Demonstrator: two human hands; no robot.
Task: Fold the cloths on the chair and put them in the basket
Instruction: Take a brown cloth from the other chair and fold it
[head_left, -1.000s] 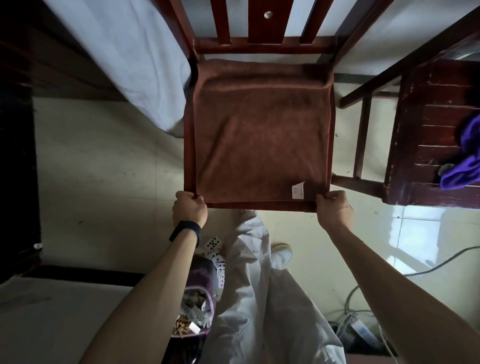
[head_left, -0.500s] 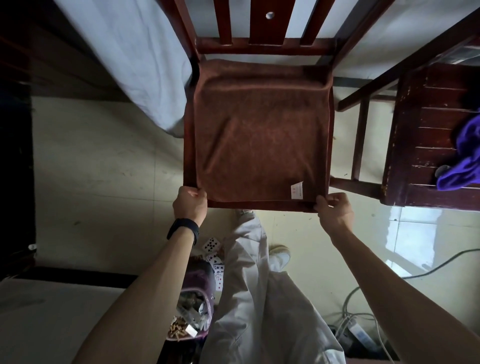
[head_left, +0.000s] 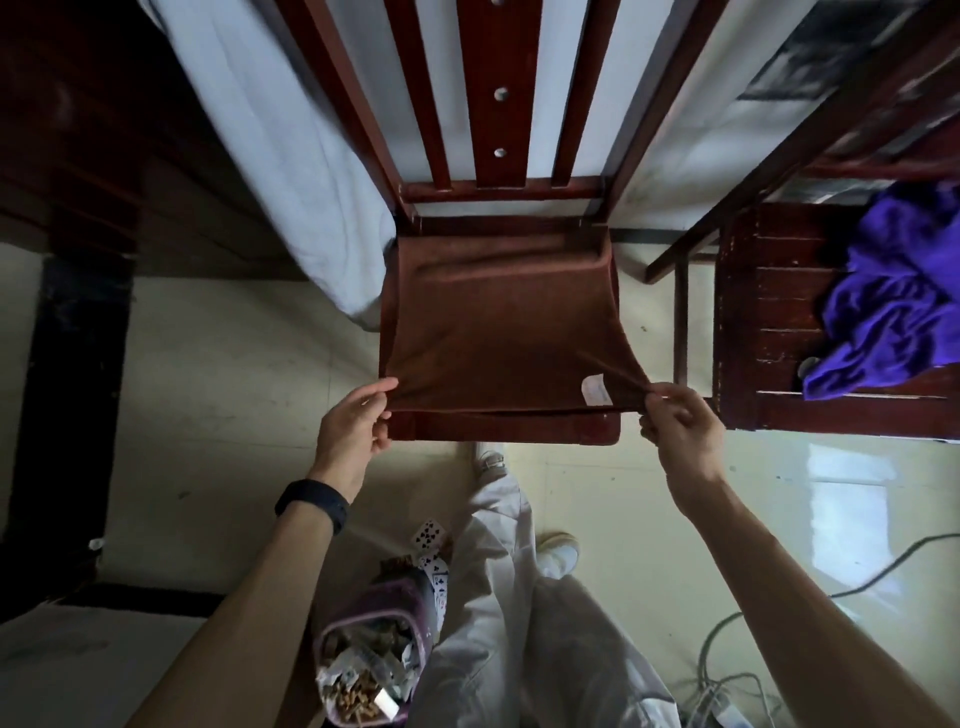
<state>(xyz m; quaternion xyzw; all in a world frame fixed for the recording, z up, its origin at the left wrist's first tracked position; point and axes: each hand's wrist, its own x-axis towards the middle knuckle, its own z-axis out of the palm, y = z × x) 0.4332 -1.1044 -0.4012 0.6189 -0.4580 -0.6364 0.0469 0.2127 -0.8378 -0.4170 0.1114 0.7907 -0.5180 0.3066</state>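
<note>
Head view, arms outstretched, left hand (head_left: 353, 426) and right hand (head_left: 680, 428) pinching brown cloth (head_left: 493, 332) near corners

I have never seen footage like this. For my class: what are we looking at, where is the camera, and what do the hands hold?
No machine here: a person wears a camera on the head, so the one picture looks down at their own arms. A brown cloth lies spread on the seat of a wooden chair. The left hand pinches its near left corner, the right hand its near right corner, both raised a little. A purple cloth lies crumpled on a second chair at the right. A small bin stands on the floor.
</note>
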